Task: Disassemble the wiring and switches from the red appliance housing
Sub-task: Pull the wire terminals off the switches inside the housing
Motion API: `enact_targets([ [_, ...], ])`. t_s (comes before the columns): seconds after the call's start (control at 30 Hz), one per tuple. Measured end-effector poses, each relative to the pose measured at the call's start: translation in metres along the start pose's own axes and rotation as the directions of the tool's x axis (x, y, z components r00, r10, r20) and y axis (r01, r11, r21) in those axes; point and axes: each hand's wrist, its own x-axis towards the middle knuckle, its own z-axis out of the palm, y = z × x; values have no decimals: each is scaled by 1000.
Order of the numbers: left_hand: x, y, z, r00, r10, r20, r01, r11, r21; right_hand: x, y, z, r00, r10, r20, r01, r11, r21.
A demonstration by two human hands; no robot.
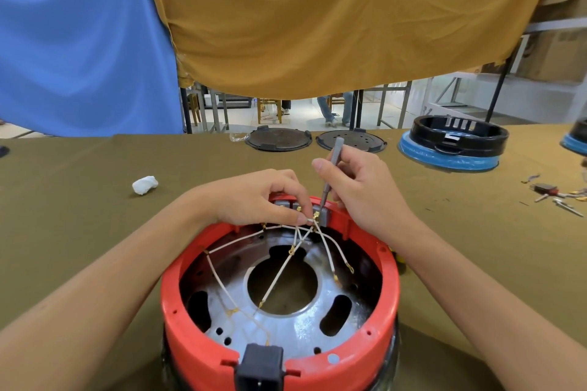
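Working the terminals at the far rim of the red housing [279, 355].

My left hand [254, 197] fingers pinch a white wire [303, 220] at the grey switches [322, 216]; my right hand [362, 187] fingers clamp a grey screwdriver [330, 174], tip at the terminal, housing on the table [79, 216].

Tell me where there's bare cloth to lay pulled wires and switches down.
Bare cloth lies left of the red housing, between it and the white wad, and along the left table edge. The far right is crowded with loose metal bits; the back holds two dark discs and a blue-wrapped housing.
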Motion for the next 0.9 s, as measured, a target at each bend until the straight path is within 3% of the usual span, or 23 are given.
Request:
enact_targets([
  [0.33,-1,0,0,1000,1,11,-1,1000,5,5,13,0,977,213,-4,-210,967,144],
  [0.43,0,0,0,1000,2,8,-2,1000,6,2,9,0,985,173,-23,-169,978,126],
  [0.53,0,0,0,1000,7,3,-7,1000,7,-3,3,-2,999,20,-36,-19,1000,14],
  [0.73,1,0,0,1000,17,5,-17,1000,10,-3,-4,-2,984,-162,69,172,967,-190],
  [0.9,1,0,0,1000,19,7,-19,1000,10,2,2,0,999,-32,27,33,999,-39],
])
